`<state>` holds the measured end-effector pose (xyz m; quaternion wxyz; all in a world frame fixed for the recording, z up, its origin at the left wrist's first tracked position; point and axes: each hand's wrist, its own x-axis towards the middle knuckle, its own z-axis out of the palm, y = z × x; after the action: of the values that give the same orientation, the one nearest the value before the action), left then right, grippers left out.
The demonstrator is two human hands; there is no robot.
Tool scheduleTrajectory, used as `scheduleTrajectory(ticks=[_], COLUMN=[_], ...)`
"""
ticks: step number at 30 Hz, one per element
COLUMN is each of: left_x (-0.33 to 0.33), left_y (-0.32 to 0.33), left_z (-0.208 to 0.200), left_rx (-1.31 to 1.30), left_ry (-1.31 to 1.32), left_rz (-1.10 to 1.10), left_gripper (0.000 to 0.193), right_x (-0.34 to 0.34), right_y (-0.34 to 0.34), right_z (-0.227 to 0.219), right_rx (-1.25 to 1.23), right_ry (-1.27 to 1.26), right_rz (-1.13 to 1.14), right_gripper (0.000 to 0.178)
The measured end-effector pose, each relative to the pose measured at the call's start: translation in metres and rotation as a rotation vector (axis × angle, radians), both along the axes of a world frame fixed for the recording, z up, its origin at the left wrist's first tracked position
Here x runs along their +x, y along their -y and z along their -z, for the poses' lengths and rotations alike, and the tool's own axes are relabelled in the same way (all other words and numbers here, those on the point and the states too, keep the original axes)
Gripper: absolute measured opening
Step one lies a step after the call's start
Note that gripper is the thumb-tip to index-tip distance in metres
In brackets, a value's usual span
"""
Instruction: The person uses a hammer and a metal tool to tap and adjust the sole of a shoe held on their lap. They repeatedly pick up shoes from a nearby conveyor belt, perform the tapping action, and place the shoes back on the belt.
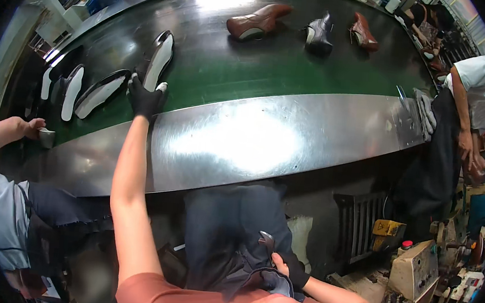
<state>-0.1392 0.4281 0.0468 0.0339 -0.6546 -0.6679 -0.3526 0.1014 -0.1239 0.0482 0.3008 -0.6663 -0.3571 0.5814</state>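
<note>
My left hand [146,95], in a black glove with pale fingertips, reaches over the belt. Its thumb and fingers close around the near end of a black shoe [159,60] lying with its pale sole side up. Just left of that hand lies another black shoe [102,93], also sole side up. Low over my lap, my right hand [291,269], gloved in black with the thumb bare, is closed around pincers [266,240]. Their curved metal head shows; the handles are mostly hidden.
More sole-up shoes [71,93] lie to the left, near a co-worker's hand [31,128] holding a small cup. Brown and black shoes [320,32] sit farther back on the green belt [225,81]. A metal ledge [326,115] borders it. A control box [414,269] stands right.
</note>
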Motion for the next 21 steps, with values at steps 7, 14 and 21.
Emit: scheduleTrajectory(ticks=[7,14,21], left_x=[-0.062,-0.09,-0.084], left_y=[-0.039,0.157,0.335], left_z=[0.006,-0.03,-0.032], left_rx=[-0.383,-0.331,-0.25], left_ry=[0.411,0.134,1.029], left_rz=[0.193,0.467,0.654], left_gripper=[0.068,0.041,0.05], right_x=[-0.006,-0.012,-0.004], right_y=[-0.004,0.009,0.023], right_z=[-0.008,0.016,0.026], right_rx=[-0.01,-0.057,-0.038], right_ry=[-0.002,-0.159,-0.141], right_rz=[-0.025,0.123,0.225], right_gripper=[0.047,0.056,0.058])
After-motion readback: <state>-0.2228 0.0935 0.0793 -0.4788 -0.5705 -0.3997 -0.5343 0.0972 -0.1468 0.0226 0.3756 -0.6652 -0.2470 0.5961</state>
